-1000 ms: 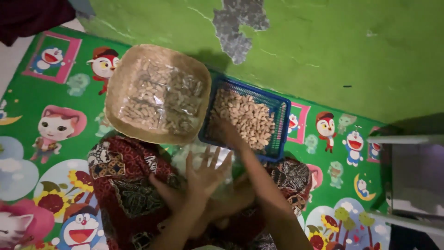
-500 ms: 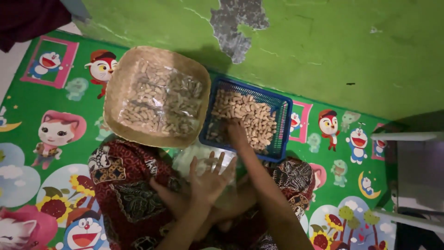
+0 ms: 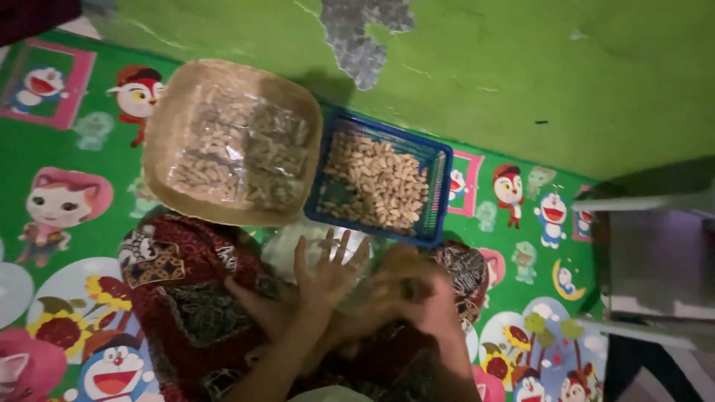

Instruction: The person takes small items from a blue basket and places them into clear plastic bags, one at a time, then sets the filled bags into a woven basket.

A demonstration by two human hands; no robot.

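Peanuts in a clear plastic bag [image 3: 298, 249] sit on the person's lap, at 6 o'clock from the blue basket [image 3: 439, 186] of loose nuts. That bag looks light, soft and slippery, so it is best pinched at its open mouth. Her left hand [image 3: 328, 272] is spread flat, fingers wide, pressing on the bag. Her right hand [image 3: 421, 294] is curled and blurred; what it grips cannot be told. A woven tray [image 3: 164, 134] of packed bags lies at 10 o'clock.

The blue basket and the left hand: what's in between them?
In the head view, a crinkly clear plastic bag lies between the blue basket and the left hand.
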